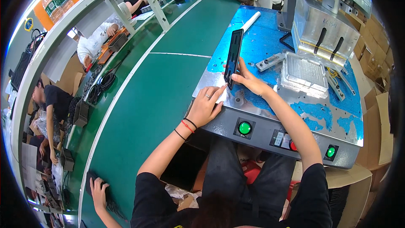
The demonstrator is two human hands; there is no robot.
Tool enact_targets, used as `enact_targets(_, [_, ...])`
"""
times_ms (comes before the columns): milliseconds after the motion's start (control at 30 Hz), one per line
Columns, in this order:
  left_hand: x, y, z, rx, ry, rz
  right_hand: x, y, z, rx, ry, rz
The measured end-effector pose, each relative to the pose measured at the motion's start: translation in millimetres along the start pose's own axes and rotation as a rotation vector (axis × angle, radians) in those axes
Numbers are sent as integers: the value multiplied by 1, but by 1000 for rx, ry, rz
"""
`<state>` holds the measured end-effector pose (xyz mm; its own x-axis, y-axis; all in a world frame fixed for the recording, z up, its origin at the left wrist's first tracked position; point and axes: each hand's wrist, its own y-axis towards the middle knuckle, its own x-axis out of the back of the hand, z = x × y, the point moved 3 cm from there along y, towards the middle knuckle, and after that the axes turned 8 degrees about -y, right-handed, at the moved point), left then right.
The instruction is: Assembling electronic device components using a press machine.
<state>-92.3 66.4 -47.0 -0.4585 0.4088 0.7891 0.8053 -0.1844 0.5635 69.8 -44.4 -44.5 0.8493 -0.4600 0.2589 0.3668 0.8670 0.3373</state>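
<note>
My right hand (248, 80) is closed around the lower part of a thin black phone-like device (234, 52), which stands on edge, tilted, above the metal worktop. My left hand (205, 106) has its fingers stretched out, the index fingertip at the device's lower end. Something white (222, 96) shows beside the left fingers; I cannot make out what it is. Under both hands lies a machine bed (263, 101) partly covered by worn blue film. A white roll or tube (252, 22) lies behind the device.
Right of my hands stand a clear plastic tray (304, 75), a metal block (270, 62) and a press with a clear guard (325, 33). Green buttons (244, 128) sit on the front panel. Along the left runs a green bench (139, 114), where another person's hand (99, 192) rests.
</note>
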Motion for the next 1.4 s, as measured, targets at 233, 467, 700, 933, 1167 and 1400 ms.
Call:
enact_targets(233, [-1, 0, 1, 7, -20, 13, 1, -1, -5, -112, 86, 19])
enact_targets(467, [-2, 0, 1, -22, 3, -7, 1, 4, -17, -156, 242, 14])
enact_targets(700, [-2, 0, 1, -37, 38, 15, 2, 3, -16, -184, 273, 48])
enact_targets(933, [-3, -1, 1, -30, 20, 2, 1, 4, -16, -176, 259, 61])
enact_targets(1167, [-3, 0, 1, -33, 27, -7, 1, 4, -16, -162, 264, 62])
enact_targets(1400, [-2, 0, 0, -37, 44, 16, 1, 7, -7, -120, 486, 161])
